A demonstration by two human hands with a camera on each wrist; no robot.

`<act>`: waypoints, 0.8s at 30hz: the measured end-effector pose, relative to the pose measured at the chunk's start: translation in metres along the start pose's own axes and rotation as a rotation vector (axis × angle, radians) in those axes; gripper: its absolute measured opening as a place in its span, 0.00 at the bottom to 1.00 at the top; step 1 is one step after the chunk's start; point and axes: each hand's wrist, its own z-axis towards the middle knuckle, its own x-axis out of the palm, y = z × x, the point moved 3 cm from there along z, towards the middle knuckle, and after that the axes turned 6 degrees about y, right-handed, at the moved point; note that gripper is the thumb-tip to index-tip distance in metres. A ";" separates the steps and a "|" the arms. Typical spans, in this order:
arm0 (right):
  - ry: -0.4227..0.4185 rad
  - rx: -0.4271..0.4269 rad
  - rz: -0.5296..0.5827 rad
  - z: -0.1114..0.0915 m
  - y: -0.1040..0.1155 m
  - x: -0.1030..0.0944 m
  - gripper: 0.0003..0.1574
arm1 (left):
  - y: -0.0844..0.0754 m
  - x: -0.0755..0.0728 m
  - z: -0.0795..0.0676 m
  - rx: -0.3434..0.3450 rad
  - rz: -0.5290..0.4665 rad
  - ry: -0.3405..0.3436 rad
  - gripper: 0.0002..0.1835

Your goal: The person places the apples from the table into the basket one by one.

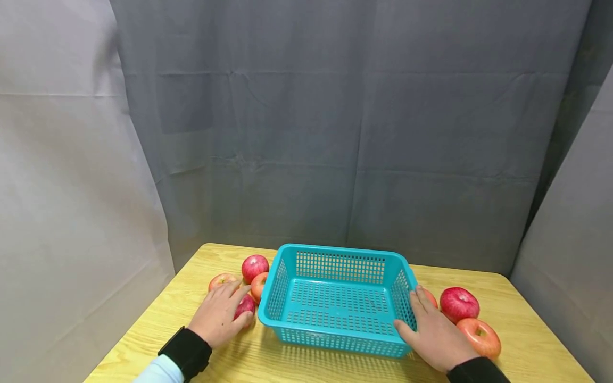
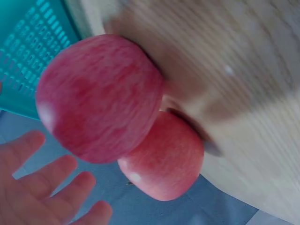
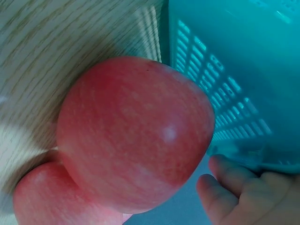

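A turquoise plastic basket (image 1: 335,336) with latticed walls stands upright in the middle of the table, nothing inside it. My left hand (image 1: 221,314) reaches over the apples left of the basket, fingers spread, close above a dark red apple (image 1: 246,305). In the left wrist view, the fingers are apart beside a large red apple (image 2: 101,98) and a lighter apple (image 2: 166,159). My right hand (image 1: 438,332) is at the basket's right rim, fingers extended and thumb over the wall. A big red apple (image 3: 136,133) lies between that wall and another apple (image 3: 56,199) in the right wrist view.
Left of the basket are more apples, among them a dark red one (image 1: 255,267) and a paler one (image 1: 222,280). To the right, a dark red apple (image 1: 459,305) and an orange-red apple (image 1: 480,338) sit close together. Grey cloth (image 1: 354,133) hangs behind the wooden table (image 1: 297,367).
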 end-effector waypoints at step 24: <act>-0.003 0.007 -0.005 -0.003 0.003 -0.001 0.65 | 0.004 0.023 -0.004 0.016 0.045 0.034 0.34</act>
